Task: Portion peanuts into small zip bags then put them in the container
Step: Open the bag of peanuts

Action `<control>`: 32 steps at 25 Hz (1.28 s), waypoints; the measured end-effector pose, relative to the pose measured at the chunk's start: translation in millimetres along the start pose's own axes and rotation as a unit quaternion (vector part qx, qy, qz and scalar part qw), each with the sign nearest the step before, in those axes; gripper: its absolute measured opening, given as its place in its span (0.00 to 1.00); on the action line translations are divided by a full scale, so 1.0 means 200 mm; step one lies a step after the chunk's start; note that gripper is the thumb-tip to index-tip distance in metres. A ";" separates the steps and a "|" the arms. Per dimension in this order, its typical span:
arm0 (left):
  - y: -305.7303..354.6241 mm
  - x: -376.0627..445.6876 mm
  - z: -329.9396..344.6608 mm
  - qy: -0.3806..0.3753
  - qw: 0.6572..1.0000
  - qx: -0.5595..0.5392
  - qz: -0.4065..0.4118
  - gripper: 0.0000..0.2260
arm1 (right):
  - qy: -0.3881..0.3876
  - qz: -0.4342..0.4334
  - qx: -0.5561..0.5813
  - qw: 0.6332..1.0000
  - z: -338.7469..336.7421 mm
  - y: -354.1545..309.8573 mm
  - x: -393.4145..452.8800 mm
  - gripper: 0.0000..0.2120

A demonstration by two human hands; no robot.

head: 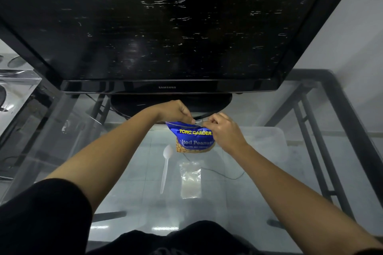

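A blue packet of salted peanuts [191,139] hangs upright above the glass table [132,172]. My left hand [176,111] pinches the packet's top edge on the left. My right hand [224,130] pinches the top edge on the right and covers the packet's right side. Below the packet a small clear zip bag [190,180] lies flat on the glass. A white plastic spoon [165,166] lies just left of that bag, bowl pointing away from me. A translucent plastic container [265,141] sits on the table to the right, behind my right forearm.
A large black television [165,27] on a round stand fills the back of the table, close behind my hands. A thin cable [228,176] runs under the glass. Clear plastic sheeting [18,89] lies at the far left. The table's dark metal frame [339,120] borders the right.
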State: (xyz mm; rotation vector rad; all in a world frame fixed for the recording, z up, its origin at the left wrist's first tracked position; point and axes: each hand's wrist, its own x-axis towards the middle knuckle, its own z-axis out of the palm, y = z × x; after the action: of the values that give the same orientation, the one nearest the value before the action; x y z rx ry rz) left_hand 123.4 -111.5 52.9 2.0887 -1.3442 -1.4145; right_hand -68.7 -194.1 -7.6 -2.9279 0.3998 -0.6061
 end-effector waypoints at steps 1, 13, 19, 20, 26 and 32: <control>0.00 0.00 0.00 -0.004 1.000 0.000 0.004 0.09 | -0.001 0.001 -0.003 1.000 0.00 0.00 0.00 0.27; 0.05 0.02 0.01 -0.020 1.000 -0.006 -0.014 0.05 | 0.006 -0.027 -0.015 1.000 0.00 0.00 -0.03 0.28; 0.09 0.03 0.01 0.003 0.968 0.232 0.096 0.03 | 0.005 0.021 0.010 1.000 0.00 0.00 -0.01 0.26; 0.08 0.04 0.02 0.023 0.960 0.256 0.111 0.03 | 0.010 0.031 0.020 0.999 0.00 -0.01 -0.01 0.25; 0.01 0.05 0.04 0.118 0.911 0.348 0.186 0.07 | 0.023 0.036 0.029 0.999 -0.05 -0.06 -0.02 0.18; 0.07 0.06 0.06 0.239 0.858 0.386 0.238 0.11 | -0.030 -0.006 0.126 0.992 -0.14 -0.12 -0.15 0.04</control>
State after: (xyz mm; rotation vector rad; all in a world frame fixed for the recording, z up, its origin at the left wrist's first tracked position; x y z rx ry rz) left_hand 106.6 -124.6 49.0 2.0518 -2.1890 -0.1019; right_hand -100.5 -164.3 10.2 -2.7012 0.2767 -0.5272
